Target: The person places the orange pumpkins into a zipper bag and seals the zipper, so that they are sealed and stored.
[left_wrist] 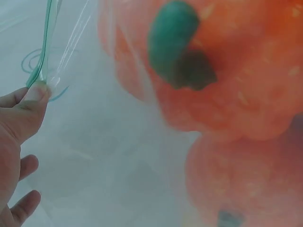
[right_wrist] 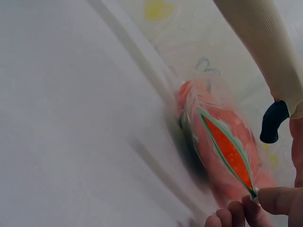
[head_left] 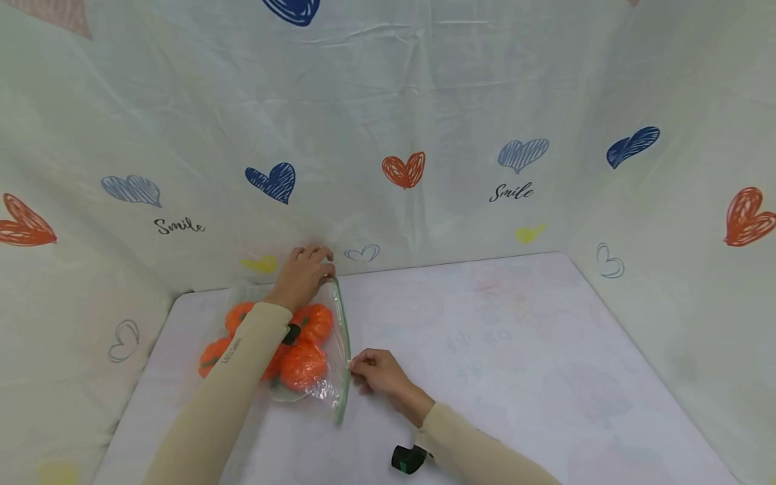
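The right hand, nearest the camera, pinches the bag's green zip strip at its near end; the left hand pinches the far end at about 12 o'clock, thumb pressed on the seal. The bag lies on the counter at 9 o'clock from the right hand, near the back wall. It is thin, clear, crinkly film, likely slippery and limp. The stiff zip strip looks the surest hold. Inside sit orange peppers with green stems, glossy and rounded, probably light. The seal gapes mid-length in the right wrist view.
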The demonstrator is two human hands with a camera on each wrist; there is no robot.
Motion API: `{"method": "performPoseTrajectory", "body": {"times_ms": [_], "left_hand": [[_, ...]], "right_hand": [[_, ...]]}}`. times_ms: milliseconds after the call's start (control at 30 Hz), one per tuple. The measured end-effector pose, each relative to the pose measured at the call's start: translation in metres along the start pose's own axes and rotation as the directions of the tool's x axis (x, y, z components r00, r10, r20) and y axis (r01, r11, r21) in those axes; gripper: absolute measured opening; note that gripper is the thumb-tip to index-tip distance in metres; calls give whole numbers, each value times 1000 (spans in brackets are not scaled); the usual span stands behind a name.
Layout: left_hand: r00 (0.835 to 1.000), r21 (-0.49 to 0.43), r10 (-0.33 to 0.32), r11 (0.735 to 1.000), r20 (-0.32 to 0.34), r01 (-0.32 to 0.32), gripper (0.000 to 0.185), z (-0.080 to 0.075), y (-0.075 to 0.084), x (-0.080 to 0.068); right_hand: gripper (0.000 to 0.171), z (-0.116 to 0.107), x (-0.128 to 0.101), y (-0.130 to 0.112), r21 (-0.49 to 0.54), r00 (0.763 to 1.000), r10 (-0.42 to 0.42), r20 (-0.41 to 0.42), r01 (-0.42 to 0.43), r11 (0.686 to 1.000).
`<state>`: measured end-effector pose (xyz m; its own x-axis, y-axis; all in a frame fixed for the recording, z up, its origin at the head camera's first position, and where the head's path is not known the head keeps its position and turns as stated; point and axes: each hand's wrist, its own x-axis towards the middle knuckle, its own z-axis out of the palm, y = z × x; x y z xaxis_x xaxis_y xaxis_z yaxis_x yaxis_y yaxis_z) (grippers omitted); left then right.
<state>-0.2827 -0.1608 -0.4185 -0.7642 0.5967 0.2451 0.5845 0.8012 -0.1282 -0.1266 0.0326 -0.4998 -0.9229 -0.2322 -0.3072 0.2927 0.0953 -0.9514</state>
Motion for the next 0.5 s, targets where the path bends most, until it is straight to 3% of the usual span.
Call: {"method": "performPoseTrajectory", "body": {"times_ms": [267, 500], "left_hand": [[996, 0, -81, 997, 32, 81, 8, -1, -2, 1], [994, -37, -107, 994, 8, 107, 8, -3, -6, -1]], "right_hand": [[14, -3, -16, 7, -7, 999, 16, 41, -16, 1000], [14, -4, -30, 13, -13, 997, 14, 77, -13, 1000]]}}
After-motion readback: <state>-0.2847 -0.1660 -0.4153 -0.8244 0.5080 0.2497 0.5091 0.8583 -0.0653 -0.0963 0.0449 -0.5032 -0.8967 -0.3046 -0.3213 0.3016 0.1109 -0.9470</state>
